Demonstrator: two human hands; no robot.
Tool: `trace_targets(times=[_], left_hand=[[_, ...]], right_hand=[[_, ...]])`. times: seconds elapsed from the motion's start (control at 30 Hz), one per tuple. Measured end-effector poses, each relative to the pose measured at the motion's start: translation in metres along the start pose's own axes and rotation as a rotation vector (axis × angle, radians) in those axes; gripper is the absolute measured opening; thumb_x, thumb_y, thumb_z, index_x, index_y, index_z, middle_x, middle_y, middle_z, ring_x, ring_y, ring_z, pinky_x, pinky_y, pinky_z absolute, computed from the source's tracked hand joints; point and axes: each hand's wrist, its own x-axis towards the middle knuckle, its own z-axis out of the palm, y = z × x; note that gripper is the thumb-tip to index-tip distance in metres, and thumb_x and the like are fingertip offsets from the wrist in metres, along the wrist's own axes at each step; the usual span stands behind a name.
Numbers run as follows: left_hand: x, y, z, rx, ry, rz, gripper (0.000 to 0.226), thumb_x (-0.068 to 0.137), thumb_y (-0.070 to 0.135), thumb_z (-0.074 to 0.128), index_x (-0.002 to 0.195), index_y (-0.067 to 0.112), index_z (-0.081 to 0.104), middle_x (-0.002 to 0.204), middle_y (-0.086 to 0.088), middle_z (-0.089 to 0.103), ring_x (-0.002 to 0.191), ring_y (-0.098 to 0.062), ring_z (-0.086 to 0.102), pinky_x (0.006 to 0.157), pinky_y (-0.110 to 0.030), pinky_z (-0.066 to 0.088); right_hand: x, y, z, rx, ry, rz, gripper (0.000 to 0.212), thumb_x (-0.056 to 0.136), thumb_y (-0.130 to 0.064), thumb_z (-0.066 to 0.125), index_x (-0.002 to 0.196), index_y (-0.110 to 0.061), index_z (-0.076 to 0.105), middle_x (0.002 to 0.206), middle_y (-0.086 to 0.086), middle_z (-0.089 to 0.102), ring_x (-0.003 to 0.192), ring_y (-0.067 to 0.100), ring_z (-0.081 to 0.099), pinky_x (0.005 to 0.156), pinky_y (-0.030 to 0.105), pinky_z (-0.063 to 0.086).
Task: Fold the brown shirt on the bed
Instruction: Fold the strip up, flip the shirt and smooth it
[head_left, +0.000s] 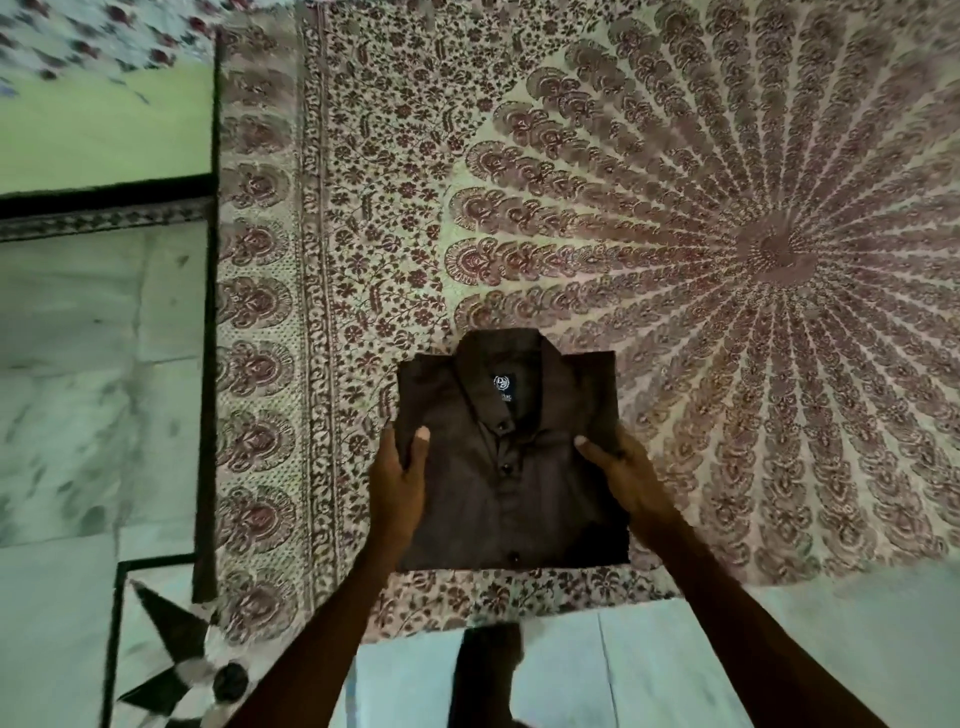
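The brown shirt (511, 467) lies folded into a neat rectangle near the front edge of the bed, collar away from me, button placket and a dark neck label facing up. My left hand (397, 483) grips its left edge, thumb on top of the cloth and fingers tucked under. My right hand (626, 478) holds the right edge the same way, thumb on top. Both forearms reach in from the bottom of the head view.
The bed (675, 208) is covered with a cream sheet printed with a maroon radiating floral pattern. Its left edge runs down beside a pale tiled floor (78, 389) with a black star inlay (171, 670). A floral cloth (78, 31) shows at top left.
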Motion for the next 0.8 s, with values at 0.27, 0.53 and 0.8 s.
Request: trace_targets(times=[0.27,0.53,0.8], left_hand=[[-0.023,-0.122,-0.107,0.048,0.124,-0.086,0.059,0.096,0.039,0.050,0.144,0.006,0.038,0.144,-0.017,0.046,0.132,-0.032,0.045,0.109,-0.037,0.034],[0.004,-0.184,-0.182,0.043,0.164,-0.076,0.060,0.096,0.046,0.048,0.143,0.010,0.040,0.142,-0.015,0.050,0.129,-0.032,0.048,0.108,-0.040,0.038],[0.031,-0.230,-0.208,0.105,0.026,0.020,0.068,0.088,0.065,0.038,0.140,0.021,0.040,0.140,-0.008,0.053,0.125,-0.027,0.053,0.106,-0.043,0.043]], right_hand=[[-0.047,0.087,0.117,-0.113,-0.030,-0.057,0.036,0.090,-0.015,0.066,0.125,-0.016,0.060,0.111,-0.004,0.066,0.094,0.010,0.065,0.065,0.007,0.051],[-0.041,0.126,0.209,-0.249,-0.047,-0.124,0.039,0.088,-0.027,0.069,0.126,-0.021,0.061,0.121,0.002,0.068,0.110,0.022,0.065,0.097,0.044,0.051],[-0.026,0.151,0.249,-0.579,0.088,-0.331,0.053,0.081,-0.042,0.059,0.121,-0.007,0.063,0.099,0.001,0.066,0.089,0.018,0.063,0.066,0.022,0.045]])
